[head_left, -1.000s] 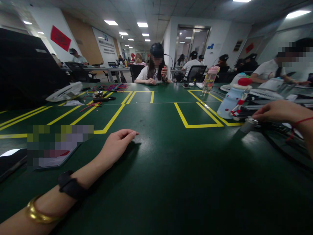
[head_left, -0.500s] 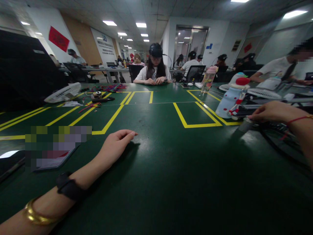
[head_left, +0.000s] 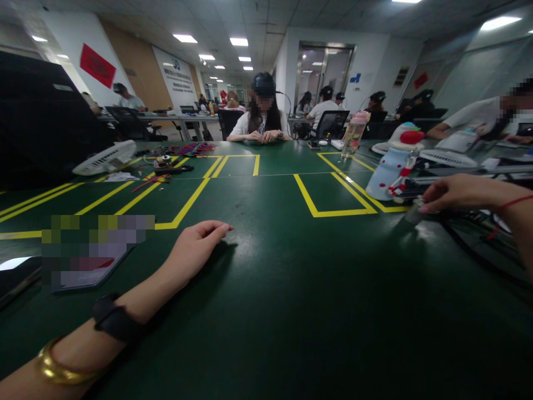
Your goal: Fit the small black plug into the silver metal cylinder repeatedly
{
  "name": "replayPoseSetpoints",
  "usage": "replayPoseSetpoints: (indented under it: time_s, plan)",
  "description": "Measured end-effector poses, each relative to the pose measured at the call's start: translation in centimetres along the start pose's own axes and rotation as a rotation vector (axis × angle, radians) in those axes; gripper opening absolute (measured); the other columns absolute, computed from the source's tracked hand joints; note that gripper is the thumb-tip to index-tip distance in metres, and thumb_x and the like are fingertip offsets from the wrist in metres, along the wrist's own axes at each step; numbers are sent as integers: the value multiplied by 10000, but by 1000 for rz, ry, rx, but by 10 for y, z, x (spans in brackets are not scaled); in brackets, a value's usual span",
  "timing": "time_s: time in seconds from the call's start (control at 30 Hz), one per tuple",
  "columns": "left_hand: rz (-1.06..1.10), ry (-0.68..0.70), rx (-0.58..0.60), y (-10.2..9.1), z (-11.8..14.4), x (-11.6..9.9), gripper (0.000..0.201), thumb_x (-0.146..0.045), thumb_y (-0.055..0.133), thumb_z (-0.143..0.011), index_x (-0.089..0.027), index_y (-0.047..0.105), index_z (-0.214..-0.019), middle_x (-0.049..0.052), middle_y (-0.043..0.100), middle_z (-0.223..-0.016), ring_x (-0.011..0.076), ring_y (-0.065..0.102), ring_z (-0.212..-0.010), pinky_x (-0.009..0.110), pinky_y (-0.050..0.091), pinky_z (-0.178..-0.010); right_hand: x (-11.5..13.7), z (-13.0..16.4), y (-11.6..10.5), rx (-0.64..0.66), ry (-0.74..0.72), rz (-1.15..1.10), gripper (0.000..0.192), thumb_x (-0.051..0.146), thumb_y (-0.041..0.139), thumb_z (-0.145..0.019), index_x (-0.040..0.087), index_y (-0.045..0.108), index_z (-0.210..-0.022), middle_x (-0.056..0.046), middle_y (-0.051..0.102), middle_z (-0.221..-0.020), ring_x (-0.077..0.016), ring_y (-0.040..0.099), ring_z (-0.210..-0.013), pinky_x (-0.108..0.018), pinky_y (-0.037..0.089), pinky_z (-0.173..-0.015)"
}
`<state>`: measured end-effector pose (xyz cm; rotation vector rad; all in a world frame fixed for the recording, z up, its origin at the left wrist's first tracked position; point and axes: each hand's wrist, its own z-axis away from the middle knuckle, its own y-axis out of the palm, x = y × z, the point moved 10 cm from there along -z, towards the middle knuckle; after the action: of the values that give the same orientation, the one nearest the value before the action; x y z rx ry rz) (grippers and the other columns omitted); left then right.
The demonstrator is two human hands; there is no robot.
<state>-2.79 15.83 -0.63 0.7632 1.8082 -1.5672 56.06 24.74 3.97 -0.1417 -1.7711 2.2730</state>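
A small grey cylinder (head_left: pixel 413 212) stands on the green table at the right, its exact kind blurred. My right hand (head_left: pixel 453 193) grips its upper end between thumb and fingers, with a red cord on the wrist. My left hand (head_left: pixel 195 245) rests on the table left of centre, thumb pressed against curled fingers. Nothing shows in it, though its palm side is hidden. A black band (head_left: pixel 114 318) and a gold bracelet (head_left: pixel 62 366) are on that arm. Just beyond the cylinder is a light blue bottle (head_left: pixel 383 175) with a red top.
Yellow tape (head_left: pixel 345 213) marks the green table (head_left: pixel 283 289). A phone-like flat object (head_left: pixel 89 275) lies left, partly pixelated. Behind it are wires (head_left: pixel 191 149) and a white fan (head_left: pixel 106 158). Black cables (head_left: pixel 470 244) run along the right. Opposite sits a person (head_left: pixel 262 119); a pink-lidded bottle (head_left: pixel 353 136) stands further back.
My right hand's fingers have shifted slightly down and left around the cylinder. My left hand has stayed in place. The whole view has moved a little.
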Motion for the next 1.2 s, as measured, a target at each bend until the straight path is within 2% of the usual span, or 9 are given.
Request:
replayPoseSetpoints:
  time_s: [0.17,0.27,0.4,0.53,0.63,0.77,0.9,1.1,1.2]
  plan:
    - [4,5,6,1,0,0,413,-559,480,-784,-242,666,-972,28,671,-907,203,583,-782,292,403,-666,16,2,0,-105,-81,179,472,460,711,-545,146,574,-871,-104,619,-896,-189,533,-782,-290,358,-673]
    - [2,10,5,1,-1,-2,402,-550,486,-787,-235,670,-956,24,673,-896,200,583,-780,285,399,-672,49,18,-6,-119,-198,150,418,482,679,-594,155,561,-826,-93,616,-849,-165,527,-736,-286,348,-644]
    - [-9,5,7,1,-2,-1,394,-545,493,-786,-237,668,-959,15,674,-866,191,582,-769,273,393,-651,146,76,-15,-230,-493,-65,453,492,676,-616,152,543,-884,-86,617,-854,-145,545,-715,-270,396,-631]
    - [-8,9,20,2,-2,0,393,-541,491,-790,-237,666,-967,14,676,-894,186,584,-774,271,395,-652,257,165,16,-181,-918,-386,386,402,605,-739,170,502,-1030,-69,579,-1035,-129,554,-871,-257,453,-747]
    - [-19,14,20,3,0,-1,388,-537,494,-792,-237,667,-966,12,675,-875,186,587,-775,274,402,-663,301,211,56,-107,-1080,-466,311,311,573,-775,178,501,-1047,-54,564,-1065,-118,537,-914,-256,451,-797]
    - [-57,33,30,3,-1,-4,394,-536,488,-794,-231,665,-970,19,679,-864,199,597,-772,285,418,-659,316,230,94,-30,-1122,-530,285,274,568,-785,207,511,-1055,-32,566,-1070,-112,530,-930,-268,442,-831]
    - [-96,105,91,11,4,-21,368,-507,469,-816,-229,666,-955,20,679,-890,209,599,-820,303,433,-711,310,221,107,7,-1061,-707,491,306,640,-734,219,429,-1169,-30,569,-1098,-106,540,-959,-260,446,-851]
    - [-7,436,246,42,49,-96,272,-394,492,-850,-293,649,-1048,24,611,-1022,184,555,-935,302,443,-780,312,213,119,106,-1019,-786,438,332,659,-717,212,489,-1103,-11,594,-1041,-99,561,-915,-243,463,-806]
    - [53,468,343,57,65,-119,200,-364,546,-834,-302,691,-956,6,602,-956,159,558,-896,286,436,-792,313,214,119,119,-1027,-782,429,340,655,-719,201,506,-1096,-17,595,-1032,-105,559,-898,-247,463,-790]
